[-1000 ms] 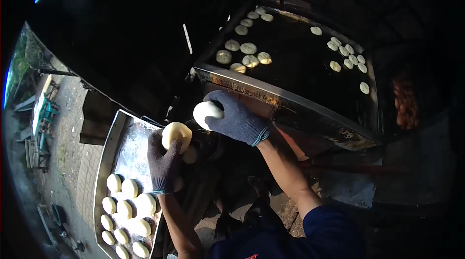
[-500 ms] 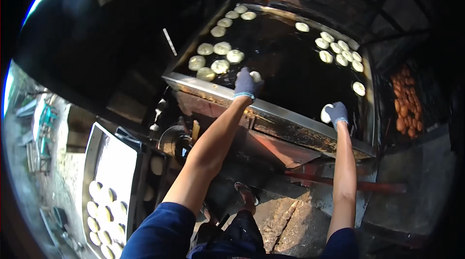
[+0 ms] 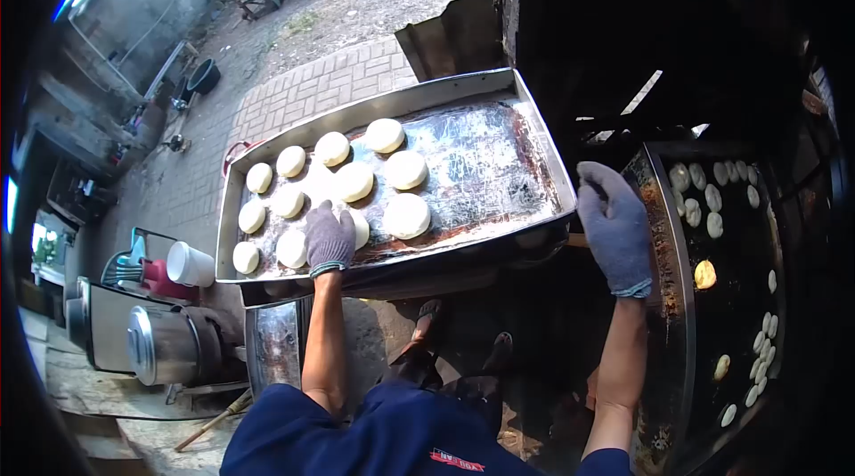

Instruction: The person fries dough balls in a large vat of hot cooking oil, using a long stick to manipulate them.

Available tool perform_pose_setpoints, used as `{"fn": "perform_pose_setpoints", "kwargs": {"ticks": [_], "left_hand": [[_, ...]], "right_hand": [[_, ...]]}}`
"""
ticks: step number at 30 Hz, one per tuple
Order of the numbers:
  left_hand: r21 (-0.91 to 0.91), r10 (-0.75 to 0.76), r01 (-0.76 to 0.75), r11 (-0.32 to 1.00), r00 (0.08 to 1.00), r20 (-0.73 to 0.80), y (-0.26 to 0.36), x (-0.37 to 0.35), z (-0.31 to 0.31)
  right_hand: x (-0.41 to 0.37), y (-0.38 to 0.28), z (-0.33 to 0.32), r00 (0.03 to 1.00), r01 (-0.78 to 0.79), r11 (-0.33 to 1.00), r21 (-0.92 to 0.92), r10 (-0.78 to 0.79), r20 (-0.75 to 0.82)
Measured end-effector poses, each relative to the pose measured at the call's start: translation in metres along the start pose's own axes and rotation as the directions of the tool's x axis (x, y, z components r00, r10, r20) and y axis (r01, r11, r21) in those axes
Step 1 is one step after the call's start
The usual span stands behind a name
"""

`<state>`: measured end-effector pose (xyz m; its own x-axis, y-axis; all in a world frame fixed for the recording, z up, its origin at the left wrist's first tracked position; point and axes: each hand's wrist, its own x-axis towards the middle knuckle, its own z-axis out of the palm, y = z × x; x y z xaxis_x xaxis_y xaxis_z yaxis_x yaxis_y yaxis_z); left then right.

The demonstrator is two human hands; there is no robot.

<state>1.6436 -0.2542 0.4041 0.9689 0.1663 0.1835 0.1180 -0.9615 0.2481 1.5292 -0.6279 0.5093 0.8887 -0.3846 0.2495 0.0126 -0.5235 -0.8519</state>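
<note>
The dough balls (image 3: 406, 170) sit in loose rows toward the left end of the tray (image 3: 445, 93), one of them partly under the left hand (image 3: 331, 240). That hand reaches down in a knitted glove, its fingers over the ball, but its own back hides the grip, so I cannot tell how far it has closed. The right hand (image 3: 616, 227), also gloved, is empty and spread, thumb apart from the fingers, just beside the tray's right end and near the pan (image 3: 681, 298), where other rounds (image 3: 714, 225) lie. The balls look smooth, plump and matt; I judge them light and soft, quick to dent or flatten under a hard pinch, and perhaps a little tacky underneath where they meet the metal. The best hold is probably low around the sides, with the fingers and thumb curved to the round and pressing evenly, easing the base free before lifting. Pressing on the crown would likely leave a mark. The knit may grip well, though it could catch on a sticky surface.
</note>
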Motion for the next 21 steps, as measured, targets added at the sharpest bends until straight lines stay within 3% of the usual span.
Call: {"fn": "perform_pose_setpoints", "kwargs": {"ticks": [2,4,5,6,7,8,9,10,11,13,15,16,17,18,19,21], "left_hand": [[-0.138,0.008,0.033,0.99,0.959,0.283,-0.034,0.006,-0.008],[-0.33,0.036,0.129,0.935,0.892,0.45,-0.05,0.007,-0.008],[-0.4,0.068,0.172,0.9,0.853,0.518,-0.054,0.008,-0.01],[-0.416,0.097,0.172,0.893,0.829,0.551,-0.054,0.009,-0.012],[-0.531,0.139,0.201,0.823,0.835,0.533,-0.046,0.005,-0.017],[-0.573,0.236,0.074,0.816,0.863,0.447,-0.038,0.003,-0.019],[-0.582,0.322,-0.033,0.813,0.858,0.4,-0.031,0.003,-0.02],[-0.63,0.356,-0.052,0.775,0.859,0.368,-0.028,0.004,-0.009],[-0.676,0.357,-0.032,0.736,0.867,0.348,0.002,-0.003,-0.021],[-0.817,0.471,-0.082,0.57,0.848,0.244,0.056,-0.013,-0.016],[-0.893,0.603,-0.02,0.45,0.744,0.288,0.154,-0.051,-0.043],[-0.918,0.678,0.037,0.396,0.663,0.319,0.2,-0.076,-0.045],[-0.922,0.796,-0.086,0.379,0.538,0.277,0.241,-0.092,-0.025],[-0.962,0.877,0.027,0.272,0.404,0.259,0.289,-0.119,-0.008],[-0.969,0.925,0.04,0.242,0.291,0.243,0.337,-0.15,0.011],[-0.954,0.986,-0.262,0.149,0.109,0.124,0.426,-0.212,0.046]], "right_hand": [[0.025,0.012,0.102,0.928,0.1,0.995,-0.008,-0.09,0.363],[0.035,0.015,0.191,0.774,0.092,0.948,-0.306,0.125,0.621],[0.031,0.007,0.219,0.718,0.0,0.948,-0.319,0.222,0.66],[0.026,-0.003,0.234,0.651,0.138,0.942,-0.306,0.146,0.745],[0.016,-0.011,0.243,0.666,0.031,0.954,-0.297,0.202,0.718],[0.007,0.0,0.258,0.742,-0.02,0.981,-0.195,0.145,0.654],[0.004,-0.002,0.253,0.759,-0.092,0.982,-0.163,0.175,0.627],[-0.001,0.002,0.243,0.848,-0.064,0.987,-0.148,0.132,0.514],[0.0,0.0,0.214,0.883,-0.101,0.988,-0.113,0.142,0.448],[-0.017,0.022,0.145,0.996,-0.014,0.987,0.163,-0.001,0.091],[-0.044,0.028,0.032,0.985,-0.141,0.979,0.149,0.153,-0.076],[-0.069,0.053,-0.012,0.949,-0.172,0.97,0.171,0.209,-0.236],[-0.097,0.063,-0.064,0.882,-0.291,0.952,0.097,0.306,-0.359],[-0.126,0.096,-0.104,0.78,-0.334,0.934,0.127,0.35,-0.518],[-0.157,0.129,-0.146,0.682,-0.361,0.926,0.106,0.34,-0.648],[-0.217,0.185,-0.224,0.482,-0.464,0.885,0.04,0.29,-0.827]]}}
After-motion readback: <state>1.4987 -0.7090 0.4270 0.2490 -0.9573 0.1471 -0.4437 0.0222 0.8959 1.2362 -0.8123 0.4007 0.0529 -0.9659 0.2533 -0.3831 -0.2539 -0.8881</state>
